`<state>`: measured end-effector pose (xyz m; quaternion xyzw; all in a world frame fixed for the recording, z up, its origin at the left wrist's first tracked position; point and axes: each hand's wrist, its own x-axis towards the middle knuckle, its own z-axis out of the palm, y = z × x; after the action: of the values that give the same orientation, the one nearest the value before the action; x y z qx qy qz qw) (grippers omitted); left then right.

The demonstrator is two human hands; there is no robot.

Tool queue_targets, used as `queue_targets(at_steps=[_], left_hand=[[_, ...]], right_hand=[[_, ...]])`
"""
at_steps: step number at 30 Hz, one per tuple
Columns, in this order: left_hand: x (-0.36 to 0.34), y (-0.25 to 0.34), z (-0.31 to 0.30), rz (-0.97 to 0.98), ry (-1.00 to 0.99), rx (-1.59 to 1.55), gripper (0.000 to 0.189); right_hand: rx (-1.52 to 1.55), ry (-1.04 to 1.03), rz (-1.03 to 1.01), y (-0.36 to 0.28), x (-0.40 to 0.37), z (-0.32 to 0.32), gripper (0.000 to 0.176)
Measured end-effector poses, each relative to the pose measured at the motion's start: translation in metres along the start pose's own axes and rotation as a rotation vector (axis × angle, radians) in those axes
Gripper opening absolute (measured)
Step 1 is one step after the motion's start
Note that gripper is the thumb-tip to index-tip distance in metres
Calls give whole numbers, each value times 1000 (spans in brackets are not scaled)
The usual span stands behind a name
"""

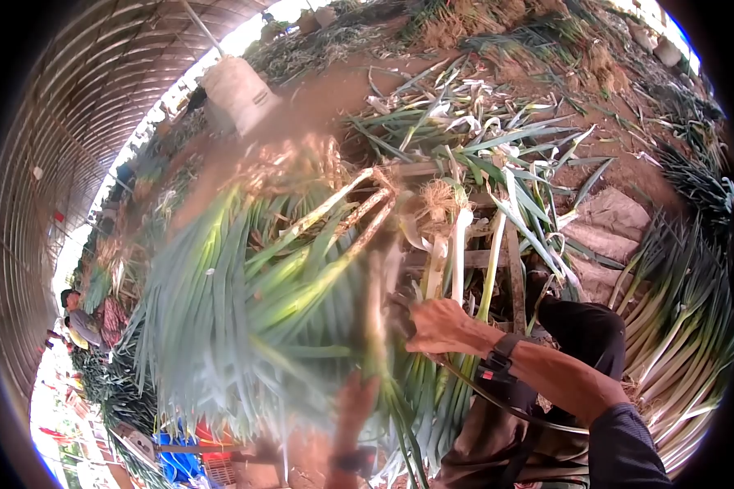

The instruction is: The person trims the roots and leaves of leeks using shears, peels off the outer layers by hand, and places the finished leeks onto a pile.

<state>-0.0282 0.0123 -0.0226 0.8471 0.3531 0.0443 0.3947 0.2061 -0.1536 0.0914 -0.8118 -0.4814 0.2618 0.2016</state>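
My left hand (355, 403), smeared by motion, is closed around the leafy part of a green onion (375, 322) that stands roughly upright, its upper stalk blurred. Beside it my right hand (440, 326) is a fist around the end of a thin hose (514, 414), which trails under the wrist to the lower right. Fingers cover most of the tip. A big heap of green onions (236, 285) lies on the left, roots toward the top. Several stripped white stalks (460, 257) stand just beyond my right hand.
A wooden frame (515, 269) is by my right knee. Loose leaves (497, 147) litter the soil ahead. More green onions (685, 301) are piled at right. A white sack (240, 94) is at upper left; a person (86, 318) is farther left. A blue container (178, 463) is at lower left.
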Motion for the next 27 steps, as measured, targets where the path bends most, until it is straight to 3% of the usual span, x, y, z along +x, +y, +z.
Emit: queue_targets(at_steps=[3, 6, 7, 9, 12, 14, 15, 18, 19, 22, 26, 27], left_hand=[[5, -16, 8, 1, 33, 10, 36], [9, -24, 10, -14, 53, 79, 34], [10, -24, 9, -20, 54, 110, 33], [23, -53, 16, 84, 63, 170, 31], [32, -33, -4, 499, 174, 240, 25], [35, -8, -12, -69, 28, -97, 23], [42, -14, -13, -82, 53, -154, 23], [46, -31, -10, 367, 244, 273, 24], [50, -33, -5, 32, 233, 223, 21], [39, 6, -13, -62, 231, 386, 23], [30, 20, -7, 557, 501, 845, 20], [30, 28, -4, 520, 407, 919, 20]], right_hand=[[-18, 207, -45, 21, 28, 32, 55], [66, 70, 27, 25, 35, 26, 36], [69, -3, 86, 24, 31, 21, 38], [110, -70, 47, 4, 4, -9, 51], [238, -135, -77, -8, -29, -20, 66], [269, -277, -21, -15, -49, -24, 67], [186, -287, -46, -13, -55, -17, 66], [63, -305, -136, -16, -77, -4, 65], [105, -302, -177, -20, -87, -6, 65], [178, -222, -258, -25, -104, -6, 58], [-73, -128, -216, -23, -110, -9, 54], [-86, -103, -196, -21, -110, -11, 56]])
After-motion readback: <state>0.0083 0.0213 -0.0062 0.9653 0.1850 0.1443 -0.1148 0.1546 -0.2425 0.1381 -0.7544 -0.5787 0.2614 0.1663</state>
